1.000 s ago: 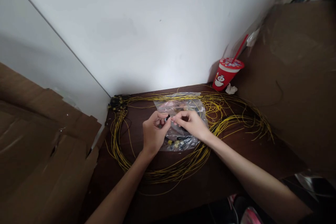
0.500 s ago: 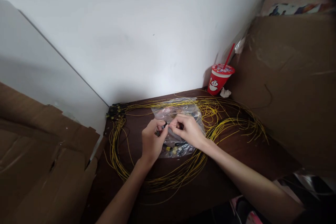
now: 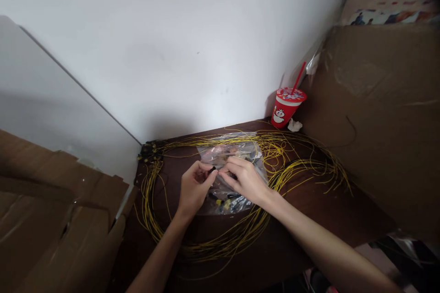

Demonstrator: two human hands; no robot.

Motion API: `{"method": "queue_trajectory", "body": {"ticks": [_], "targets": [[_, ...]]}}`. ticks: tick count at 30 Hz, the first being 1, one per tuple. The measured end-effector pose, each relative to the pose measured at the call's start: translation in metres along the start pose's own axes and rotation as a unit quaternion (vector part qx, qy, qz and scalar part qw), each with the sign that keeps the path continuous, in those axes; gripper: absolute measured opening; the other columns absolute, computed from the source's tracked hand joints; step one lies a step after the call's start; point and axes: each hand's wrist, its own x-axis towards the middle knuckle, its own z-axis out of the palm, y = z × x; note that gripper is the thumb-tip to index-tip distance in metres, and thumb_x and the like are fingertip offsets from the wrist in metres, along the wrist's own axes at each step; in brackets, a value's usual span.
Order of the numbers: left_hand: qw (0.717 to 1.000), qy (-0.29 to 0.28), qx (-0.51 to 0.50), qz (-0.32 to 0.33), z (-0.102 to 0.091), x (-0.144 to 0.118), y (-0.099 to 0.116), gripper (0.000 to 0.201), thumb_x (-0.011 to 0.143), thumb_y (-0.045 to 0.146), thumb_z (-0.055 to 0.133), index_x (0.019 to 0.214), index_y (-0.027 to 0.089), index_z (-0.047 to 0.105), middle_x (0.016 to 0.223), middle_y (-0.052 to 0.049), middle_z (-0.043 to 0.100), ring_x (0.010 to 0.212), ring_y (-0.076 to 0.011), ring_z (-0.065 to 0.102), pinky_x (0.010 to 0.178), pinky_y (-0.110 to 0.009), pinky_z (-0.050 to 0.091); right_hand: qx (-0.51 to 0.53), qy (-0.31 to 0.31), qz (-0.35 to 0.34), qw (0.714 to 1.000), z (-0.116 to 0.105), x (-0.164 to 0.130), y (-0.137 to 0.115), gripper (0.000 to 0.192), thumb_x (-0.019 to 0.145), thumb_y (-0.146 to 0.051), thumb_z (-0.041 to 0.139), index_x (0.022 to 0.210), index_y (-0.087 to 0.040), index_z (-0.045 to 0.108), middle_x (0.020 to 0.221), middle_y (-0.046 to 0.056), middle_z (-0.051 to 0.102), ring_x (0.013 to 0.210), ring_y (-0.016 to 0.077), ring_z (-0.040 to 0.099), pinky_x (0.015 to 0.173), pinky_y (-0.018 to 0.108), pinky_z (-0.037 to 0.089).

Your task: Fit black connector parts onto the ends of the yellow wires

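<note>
Nearest: yellow wires [image 3: 242, 233] loop along the table's [image 3: 264, 256] front edge, past my forearms. Over the table's middle, my left hand [image 3: 193, 187] has a black part [image 3: 212, 170] pinched between thumb and fingers. My right hand [image 3: 246, 181] meets it, thumb and forefinger closed together just beside the part; can't tell if they grip anything, too fine. Below both hands: clear bag [image 3: 244, 204], black and yellow bits [image 3: 220, 202] in or on it, count unreadable.

Progress: one part in work, and I judge it unfinished, since both hands are at it; can't see any wire joined to it. Wires at the dark clump [image 3: 148, 152], back left corner, look fitted with ends already. Those fanning toward the right edge show none I can make out, so probably more left.

Farthest: red cup [image 3: 284, 110] by the back edge, tissue [image 3: 294, 124] beside it, white wall [image 3: 178, 46] behind.
</note>
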Motion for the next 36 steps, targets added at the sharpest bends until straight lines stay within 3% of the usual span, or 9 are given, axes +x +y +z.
{"method": "queue_trajectory", "body": {"ticks": [9,20,29,36], "targets": [[0.986,-0.005,-0.131,-0.107,0.002,0.0,0.004,0.022,0.062,0.025,0.077,0.067,0.014,0.059,0.06,0.003,0.06,0.051,-0.0062,0.051,0.048,-0.016,0.039,0.104,0.021,0.055,0.993,-0.005,0.002,-0.001,0.018,0.089,-0.022,0.053,0.074,-0.018,0.063,0.069,0.0,0.056,0.065,0.0119,0.052,0.062,0.026,0.041],[0.993,0.029,-0.095,-0.057,0.008,-0.002,0.004,0.017,0.062,0.022,0.075,0.067,0.015,0.061,0.069,0.0,0.065,0.065,-0.0101,0.06,0.06,-0.019,0.047,0.171,0.007,0.109,0.979,-0.004,0.004,0.008,0.009,0.082,-0.021,0.062,0.075,-0.017,0.067,0.073,0.001,0.065,0.07,0.0128,0.058,0.066,0.026,0.043],[0.978,0.006,-0.184,-0.098,0.011,-0.003,0.001,0.019,0.065,0.026,0.075,0.071,0.015,0.06,0.058,0.005,0.056,0.046,-0.0045,0.045,0.044,-0.016,0.035,0.305,0.01,0.169,0.937,-0.002,0.004,0.011,0.012,0.076,-0.029,0.067,0.073,-0.017,0.067,0.067,0.0,0.065,0.06,0.0107,0.055,0.059,0.026,0.045],[0.99,0.014,-0.121,-0.067,0.01,-0.005,0.006,0.015,0.066,0.021,0.073,0.07,0.016,0.061,0.061,0.003,0.062,0.049,-0.0059,0.05,0.048,-0.017,0.039,0.312,0.038,0.169,0.934,-0.001,0.005,0.008,0.012,0.074,-0.029,0.068,0.071,-0.017,0.068,0.067,0.001,0.066,0.061,0.0112,0.055,0.061,0.028,0.044]]}}
